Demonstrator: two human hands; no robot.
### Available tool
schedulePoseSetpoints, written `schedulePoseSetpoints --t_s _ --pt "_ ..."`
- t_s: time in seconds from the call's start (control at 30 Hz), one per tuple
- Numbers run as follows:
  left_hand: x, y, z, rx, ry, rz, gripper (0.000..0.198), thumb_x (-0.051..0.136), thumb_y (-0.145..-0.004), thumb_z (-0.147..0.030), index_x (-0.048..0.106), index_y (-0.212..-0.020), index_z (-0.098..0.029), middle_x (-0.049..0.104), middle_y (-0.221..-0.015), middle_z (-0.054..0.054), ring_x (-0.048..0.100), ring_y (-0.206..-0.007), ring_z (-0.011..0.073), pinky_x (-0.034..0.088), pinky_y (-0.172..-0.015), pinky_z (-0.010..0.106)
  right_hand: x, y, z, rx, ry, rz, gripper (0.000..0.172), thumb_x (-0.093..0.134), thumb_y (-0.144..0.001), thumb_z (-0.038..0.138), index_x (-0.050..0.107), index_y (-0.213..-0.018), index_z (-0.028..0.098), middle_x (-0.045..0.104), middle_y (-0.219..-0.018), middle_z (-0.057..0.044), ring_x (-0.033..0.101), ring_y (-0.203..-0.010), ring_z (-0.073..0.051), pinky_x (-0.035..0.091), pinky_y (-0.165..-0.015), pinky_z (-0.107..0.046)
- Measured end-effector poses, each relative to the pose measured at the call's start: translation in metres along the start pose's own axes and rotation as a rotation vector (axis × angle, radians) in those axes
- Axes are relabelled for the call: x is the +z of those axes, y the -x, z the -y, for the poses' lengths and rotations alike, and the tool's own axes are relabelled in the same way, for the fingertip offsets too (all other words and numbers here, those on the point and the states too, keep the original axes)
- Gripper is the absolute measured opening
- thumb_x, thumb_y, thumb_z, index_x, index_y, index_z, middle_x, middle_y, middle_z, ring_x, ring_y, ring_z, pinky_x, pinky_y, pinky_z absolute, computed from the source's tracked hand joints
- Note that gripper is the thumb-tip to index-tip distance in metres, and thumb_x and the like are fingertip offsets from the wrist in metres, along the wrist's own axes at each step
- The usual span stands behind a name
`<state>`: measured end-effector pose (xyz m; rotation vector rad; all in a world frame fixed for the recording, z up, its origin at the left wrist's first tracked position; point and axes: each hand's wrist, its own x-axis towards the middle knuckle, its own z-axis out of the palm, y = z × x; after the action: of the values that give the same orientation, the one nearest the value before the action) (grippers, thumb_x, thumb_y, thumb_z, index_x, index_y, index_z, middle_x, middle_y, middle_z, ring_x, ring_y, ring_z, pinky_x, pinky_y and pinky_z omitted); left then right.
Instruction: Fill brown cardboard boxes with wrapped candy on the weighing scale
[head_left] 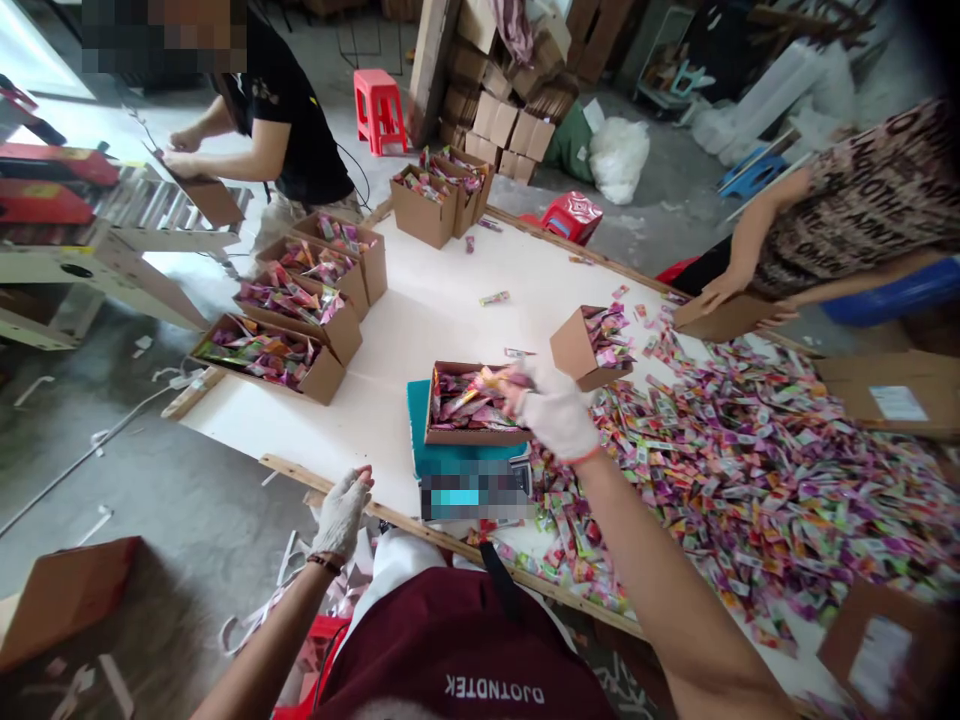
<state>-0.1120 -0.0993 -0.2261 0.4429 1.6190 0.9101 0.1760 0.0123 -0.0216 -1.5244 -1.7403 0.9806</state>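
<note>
My right hand (559, 415), in a white glove with bare fingertips, is closed on small colourful wrapped packets (491, 382), slightly blurred, at the right end of an open cardboard box (480, 437). More such packets fill that box. It rests on the teal platform (424, 458) of a digital scale, whose lit display faces me. By the table's near edge, my left hand (342, 515), also gloved, hovers with fingers loosely bent and nothing visible in it. A large heap of the same packets (720, 470) spreads over the table to the right.
Filled boxes (311, 360) line the table's left side, and others (424, 215) stand at its far corner. A tilted box (589, 350) spills packets beside the heap. One co-worker (847, 210) handles a box at right; another (292, 120) stands by a roller conveyor (142, 190).
</note>
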Motion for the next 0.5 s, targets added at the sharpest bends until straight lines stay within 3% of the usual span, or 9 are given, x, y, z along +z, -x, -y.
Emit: schedulePoseSetpoints --t_s 0.07,0.13,0.23,0.27,0.4,0.5 --pt "0.002 -0.001 -0.003 0.002 -0.002 0.000 0.071 0.077 -0.058 -0.064 0.068 -0.108 -0.014 0.069 -0.113 0.015 0.067 -0.109 0.0292 0.052 -0.094 0.040 -0.039 0.026 0.002 0.128 -0.121 -0.105 0.020 0.062 -0.088 0.040 0.054 -0.095 0.023 0.061 -0.081 0.002 0.061 -0.058 -0.012 0.046 -0.052 -0.023" --pt "0.004 -0.004 -0.012 0.015 -0.002 0.006 0.074 0.077 -0.058 -0.065 0.068 -0.111 -0.014 0.069 -0.115 0.015 0.066 -0.110 0.0282 0.052 -0.094 0.039 -0.078 0.053 -0.002 0.245 -0.067 -0.176 0.020 0.066 -0.084 0.038 0.054 -0.092 0.024 0.063 -0.085 0.000 0.061 -0.060 -0.013 0.045 -0.052 -0.025" --pt "0.012 -0.012 -0.040 0.114 -0.015 0.050 0.077 0.077 -0.062 -0.067 0.068 -0.118 -0.014 0.069 -0.115 0.014 0.065 -0.110 0.0266 0.050 -0.094 0.036 -0.126 0.088 -0.029 0.371 0.359 -0.086 0.003 0.058 -0.089 0.030 0.058 -0.088 0.027 0.068 -0.088 -0.007 0.063 -0.070 -0.018 0.048 -0.066 -0.033" --pt "0.016 -0.015 -0.053 0.167 -0.016 0.069 0.077 0.076 -0.064 -0.067 0.069 -0.119 -0.013 0.069 -0.114 0.014 0.064 -0.110 0.0263 0.050 -0.094 0.035 -0.136 0.097 -0.042 0.424 0.513 -0.021 0.006 0.054 -0.091 0.029 0.060 -0.089 0.029 0.069 -0.089 -0.008 0.064 -0.075 -0.020 0.048 -0.071 -0.035" --pt "0.040 -0.023 -0.111 0.379 -0.013 0.130 0.068 0.073 -0.074 -0.063 0.069 -0.119 -0.013 0.068 -0.117 0.014 0.065 -0.105 0.0239 0.051 -0.091 0.033 -0.147 0.114 -0.090 0.588 0.890 0.245 0.020 0.059 -0.084 0.027 0.067 -0.102 0.024 0.071 -0.111 -0.015 0.066 -0.101 -0.029 0.047 -0.087 -0.040" --pt "0.067 -0.020 -0.147 0.461 -0.115 0.120 0.063 0.069 -0.079 -0.061 0.069 -0.121 -0.013 0.069 -0.116 0.014 0.066 -0.098 0.0233 0.052 -0.086 0.033 -0.136 0.104 -0.098 0.470 0.880 0.242 0.041 0.059 -0.085 0.031 0.064 -0.123 0.017 0.063 -0.131 -0.018 0.060 -0.119 -0.030 0.045 -0.099 -0.038"
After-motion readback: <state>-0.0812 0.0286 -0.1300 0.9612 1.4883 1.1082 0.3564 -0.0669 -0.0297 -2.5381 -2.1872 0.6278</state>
